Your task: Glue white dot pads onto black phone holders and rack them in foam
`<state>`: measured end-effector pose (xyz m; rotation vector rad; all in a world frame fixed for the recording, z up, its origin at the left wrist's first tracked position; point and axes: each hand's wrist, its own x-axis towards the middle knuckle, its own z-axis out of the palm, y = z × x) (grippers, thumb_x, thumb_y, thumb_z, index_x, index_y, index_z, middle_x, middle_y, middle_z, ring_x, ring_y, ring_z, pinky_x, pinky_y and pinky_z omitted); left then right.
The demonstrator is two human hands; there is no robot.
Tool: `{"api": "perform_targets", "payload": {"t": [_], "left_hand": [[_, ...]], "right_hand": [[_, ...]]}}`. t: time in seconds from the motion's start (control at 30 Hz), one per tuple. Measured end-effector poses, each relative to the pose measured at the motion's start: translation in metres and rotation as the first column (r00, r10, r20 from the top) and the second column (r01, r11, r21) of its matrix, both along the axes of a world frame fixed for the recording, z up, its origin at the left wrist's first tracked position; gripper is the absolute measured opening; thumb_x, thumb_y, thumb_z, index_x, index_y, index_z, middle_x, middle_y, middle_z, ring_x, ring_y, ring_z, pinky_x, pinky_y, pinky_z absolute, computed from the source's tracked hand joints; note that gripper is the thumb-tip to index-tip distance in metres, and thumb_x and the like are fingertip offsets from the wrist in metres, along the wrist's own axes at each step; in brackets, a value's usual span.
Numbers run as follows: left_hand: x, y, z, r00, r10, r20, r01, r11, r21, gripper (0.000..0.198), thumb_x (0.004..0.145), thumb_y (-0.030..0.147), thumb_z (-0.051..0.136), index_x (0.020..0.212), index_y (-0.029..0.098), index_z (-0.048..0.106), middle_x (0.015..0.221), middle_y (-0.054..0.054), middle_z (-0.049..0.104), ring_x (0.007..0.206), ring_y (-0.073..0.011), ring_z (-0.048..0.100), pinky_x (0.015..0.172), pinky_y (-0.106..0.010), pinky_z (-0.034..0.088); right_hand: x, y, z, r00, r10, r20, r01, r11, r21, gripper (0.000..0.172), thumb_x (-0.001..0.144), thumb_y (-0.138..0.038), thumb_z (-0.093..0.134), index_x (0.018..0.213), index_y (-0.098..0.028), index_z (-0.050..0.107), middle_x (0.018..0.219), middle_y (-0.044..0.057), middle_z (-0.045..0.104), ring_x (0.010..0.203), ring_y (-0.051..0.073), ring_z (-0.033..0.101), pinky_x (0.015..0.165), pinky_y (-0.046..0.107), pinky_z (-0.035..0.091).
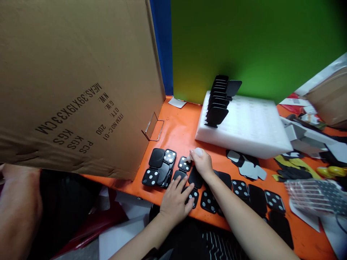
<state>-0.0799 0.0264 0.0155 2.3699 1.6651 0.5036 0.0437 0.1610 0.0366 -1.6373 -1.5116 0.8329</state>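
Note:
A row of open black compact cases with white dots (245, 193) lies along the front edge of the orange table (179, 131). My left hand (176, 200) rests flat with spread fingers on one open case (191, 196). My right hand (202, 162) is closed around a small whitish applicator, its tip touching a dotted case (184, 164). A small heap of black cases (160, 168) lies just left of both hands.
A large cardboard carton (76, 83) stands at the left. A white foam tray (249, 124) holds upright black cases (218, 103) in front of a green panel (249, 43). Mirror pieces (251, 168), scraps and a plastic sheet (314, 195) lie at the right. Another person's arm (17, 209) shows bottom left.

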Motion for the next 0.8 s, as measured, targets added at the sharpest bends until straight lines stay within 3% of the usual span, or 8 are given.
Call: {"api": "perform_targets", "payload": {"t": [0.5, 0.67, 0.8], "left_hand": [[-0.001, 0.0, 0.0, 1.0, -0.005, -0.01, 0.005, 1.0, 0.018, 0.043, 0.077, 0.035, 0.051, 0.12, 0.029, 0.05, 0.131, -0.004, 0.043, 0.119, -0.029, 0.038, 0.094, -0.047, 0.036], [-0.001, -0.001, -0.002, 1.0, -0.006, -0.013, 0.006, 1.0, 0.016, 0.043, 0.078, 0.036, 0.05, 0.121, 0.031, 0.048, 0.133, -0.002, 0.04, 0.12, -0.0282, 0.037, 0.094, -0.046, 0.036], [-0.001, -0.001, -0.001, 1.0, -0.001, -0.023, 0.002, 1.0, 0.014, 0.043, 0.078, 0.037, 0.049, 0.121, 0.031, 0.048, 0.133, -0.002, 0.04, 0.12, -0.0279, 0.037, 0.095, -0.046, 0.035]], "right_hand": [[0.004, -0.002, 0.001, 0.998, -0.005, 0.066, 0.0, 0.997, 0.072, 0.03, 0.076, -0.048, 0.047, 0.065, -0.02, 0.054, 0.059, 0.001, 0.062, 0.059, 0.017, 0.055, 0.058, 0.025, 0.038], [0.008, -0.01, 0.002, 1.0, -0.009, 0.002, 0.009, 1.0, 0.03, 0.03, 0.077, -0.048, 0.046, 0.067, -0.02, 0.055, 0.061, 0.001, 0.062, 0.06, 0.016, 0.056, 0.058, 0.025, 0.04], [0.007, -0.017, 0.002, 0.997, 0.03, 0.073, -0.033, 0.999, 0.036, 0.03, 0.077, -0.048, 0.046, 0.07, -0.02, 0.056, 0.063, 0.001, 0.062, 0.061, 0.016, 0.056, 0.058, 0.025, 0.039]]}}
